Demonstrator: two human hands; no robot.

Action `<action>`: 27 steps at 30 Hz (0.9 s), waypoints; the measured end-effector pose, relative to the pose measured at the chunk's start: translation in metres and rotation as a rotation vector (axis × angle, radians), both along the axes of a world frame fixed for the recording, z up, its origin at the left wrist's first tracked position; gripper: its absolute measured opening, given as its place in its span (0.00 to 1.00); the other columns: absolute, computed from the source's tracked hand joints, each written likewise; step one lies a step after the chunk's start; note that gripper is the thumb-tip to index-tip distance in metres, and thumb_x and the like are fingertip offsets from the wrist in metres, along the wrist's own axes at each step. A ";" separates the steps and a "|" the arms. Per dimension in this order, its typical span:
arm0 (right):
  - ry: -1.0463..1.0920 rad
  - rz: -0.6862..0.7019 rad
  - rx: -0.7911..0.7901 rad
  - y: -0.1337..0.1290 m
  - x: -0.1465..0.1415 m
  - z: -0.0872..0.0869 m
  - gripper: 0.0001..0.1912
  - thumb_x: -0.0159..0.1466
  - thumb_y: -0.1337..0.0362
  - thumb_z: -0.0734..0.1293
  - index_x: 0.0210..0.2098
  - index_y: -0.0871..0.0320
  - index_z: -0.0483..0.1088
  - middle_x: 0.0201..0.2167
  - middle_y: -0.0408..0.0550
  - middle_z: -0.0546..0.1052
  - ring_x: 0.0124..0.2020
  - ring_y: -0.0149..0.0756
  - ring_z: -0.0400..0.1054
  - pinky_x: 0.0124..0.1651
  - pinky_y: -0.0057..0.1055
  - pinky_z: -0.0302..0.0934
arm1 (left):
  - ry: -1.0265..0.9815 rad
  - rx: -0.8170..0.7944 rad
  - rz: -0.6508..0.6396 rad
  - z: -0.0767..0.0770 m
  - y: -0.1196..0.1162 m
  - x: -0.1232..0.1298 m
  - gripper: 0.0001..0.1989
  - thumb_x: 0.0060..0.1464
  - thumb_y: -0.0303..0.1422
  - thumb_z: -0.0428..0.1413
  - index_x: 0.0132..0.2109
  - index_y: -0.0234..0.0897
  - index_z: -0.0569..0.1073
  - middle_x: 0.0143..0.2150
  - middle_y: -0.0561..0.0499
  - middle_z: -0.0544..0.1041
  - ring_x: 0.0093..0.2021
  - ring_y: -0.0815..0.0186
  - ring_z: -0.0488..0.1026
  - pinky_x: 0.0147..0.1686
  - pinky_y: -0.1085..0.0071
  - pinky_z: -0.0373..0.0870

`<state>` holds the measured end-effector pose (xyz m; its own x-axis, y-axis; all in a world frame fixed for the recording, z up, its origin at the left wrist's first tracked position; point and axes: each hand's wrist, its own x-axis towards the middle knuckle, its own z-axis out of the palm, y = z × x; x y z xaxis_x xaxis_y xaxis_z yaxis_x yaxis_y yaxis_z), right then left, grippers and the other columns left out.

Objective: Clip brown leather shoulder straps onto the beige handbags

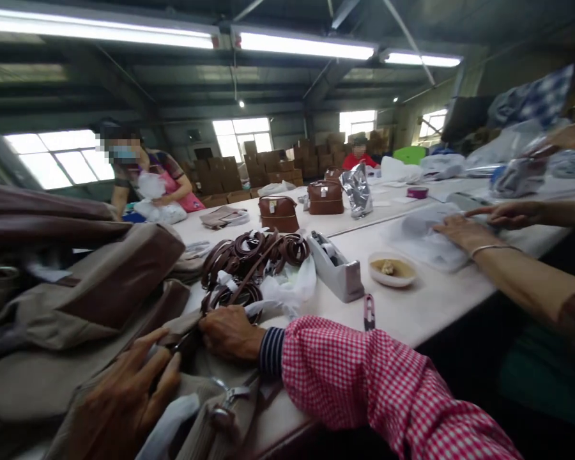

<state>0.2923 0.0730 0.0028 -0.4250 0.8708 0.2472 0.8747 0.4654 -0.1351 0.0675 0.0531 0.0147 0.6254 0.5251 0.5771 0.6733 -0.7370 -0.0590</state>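
Observation:
A taupe fabric bag (237, 418) with a metal clasp lies in front of me at the table's near edge. My left hand (124, 393) is closed on its upper edge, fingers bent together. My right hand (232, 335), in a striped cuff and a red checked sleeve, makes a fist on the bag's far edge, by a dark strip. What lies inside this fist is hidden. White wrapping (170, 425) pokes out beside my left hand. Just beyond the right hand are coiled brown straps (249, 259), partly wrapped in white.
Taupe and brown bags (110, 287) pile up on the left. A tape dispenser (338, 268), a small dish (391, 269) and thread snips (368, 312) stand right of the straps. A co-worker's hands (464, 233) press clear plastic at right. Brown handbags (326, 197) stand farther back.

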 end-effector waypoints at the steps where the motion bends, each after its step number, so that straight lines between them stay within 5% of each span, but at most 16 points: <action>1: 0.002 -0.001 0.021 -0.002 -0.001 0.000 0.10 0.68 0.60 0.62 0.41 0.59 0.72 0.43 0.51 0.81 0.40 0.43 0.76 0.32 0.32 0.61 | -0.001 0.005 0.022 0.003 -0.005 0.004 0.15 0.68 0.39 0.45 0.43 0.43 0.77 0.60 0.43 0.76 0.55 0.52 0.78 0.50 0.51 0.80; 10: -0.113 0.083 0.164 -0.027 0.000 0.011 0.09 0.73 0.69 0.57 0.44 0.63 0.68 0.41 0.57 0.77 0.32 0.40 0.73 0.27 0.33 0.56 | -0.133 0.072 0.026 0.012 -0.022 0.014 0.12 0.69 0.34 0.47 0.40 0.41 0.74 0.58 0.42 0.76 0.54 0.55 0.78 0.53 0.55 0.77; 18: -0.076 -0.074 0.127 -0.052 0.047 0.048 0.10 0.74 0.72 0.55 0.46 0.63 0.68 0.42 0.58 0.77 0.34 0.38 0.71 0.31 0.32 0.52 | -0.133 0.041 -0.114 0.053 -0.015 0.058 0.14 0.71 0.33 0.47 0.39 0.36 0.74 0.62 0.41 0.73 0.56 0.54 0.74 0.58 0.53 0.72; 23: -0.021 -0.003 -0.040 -0.069 0.067 0.041 0.06 0.70 0.74 0.62 0.37 0.61 0.68 0.36 0.51 0.78 0.33 0.34 0.68 0.35 0.31 0.55 | 0.051 -0.104 -0.058 0.037 0.009 0.079 0.09 0.67 0.32 0.54 0.42 0.36 0.78 0.57 0.45 0.77 0.49 0.57 0.73 0.47 0.58 0.75; 27: 0.184 0.179 -0.190 -0.088 0.083 0.029 0.08 0.73 0.69 0.62 0.36 0.60 0.69 0.33 0.47 0.78 0.32 0.33 0.67 0.36 0.30 0.55 | 0.042 -0.081 -0.061 0.022 0.005 0.071 0.06 0.64 0.32 0.59 0.40 0.38 0.80 0.64 0.45 0.73 0.59 0.50 0.69 0.53 0.51 0.72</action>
<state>0.3751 -0.0149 0.0321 -0.5389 0.8241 0.1744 0.7339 0.5609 -0.3832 0.1386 0.0580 0.0365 0.6806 0.5291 0.5068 0.6252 -0.7800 -0.0254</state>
